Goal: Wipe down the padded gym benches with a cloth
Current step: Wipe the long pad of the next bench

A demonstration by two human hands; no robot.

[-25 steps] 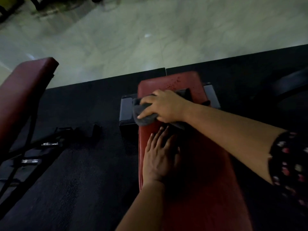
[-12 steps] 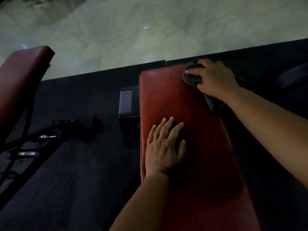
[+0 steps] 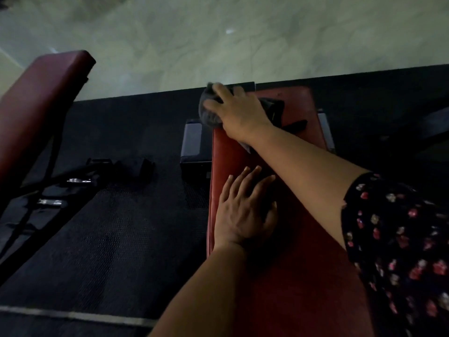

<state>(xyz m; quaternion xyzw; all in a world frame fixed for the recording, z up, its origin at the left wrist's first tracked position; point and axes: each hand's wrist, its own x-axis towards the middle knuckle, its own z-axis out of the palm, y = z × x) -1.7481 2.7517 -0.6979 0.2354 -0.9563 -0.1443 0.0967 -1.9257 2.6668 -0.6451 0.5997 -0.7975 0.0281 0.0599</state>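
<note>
Head view shows the right hand (image 3: 239, 110) reached out to the far left corner of the long red padded gym bench (image 3: 291, 276). It lies on top of a bunched dark grey cloth (image 3: 209, 114). Its fingers and thumb bend over the wad and hold it down against the pad. The cloth sits directly under that palm and bulges out past the thumb, overhanging the bench edge, with a darker tail trailing out from beneath the wrist. Gripping it as a wad, not spread flat, probably lets the hand bear down hard and work round the corner and rim.

The left hand (image 3: 244, 215) lies nearer the body than the right hand, below the crossing right forearm. It is palm down on the pad with fingers straight and slightly spread, holding nothing. It looks like a brace, taking body weight during the long reach and steadying the bench. The cloth is well ahead of its fingertips.

A black floral sleeve (image 3: 401, 239) covers the right upper arm. Beneath the right hand, a dark metal foot bar (image 3: 194, 142) sticks out to the left of the bench. Well to the left of both hands stands a tilted maroon padded bench (image 3: 41, 98) on the black rubber floor mat (image 3: 109, 239), which, going by the task, awaits its turn.
</note>
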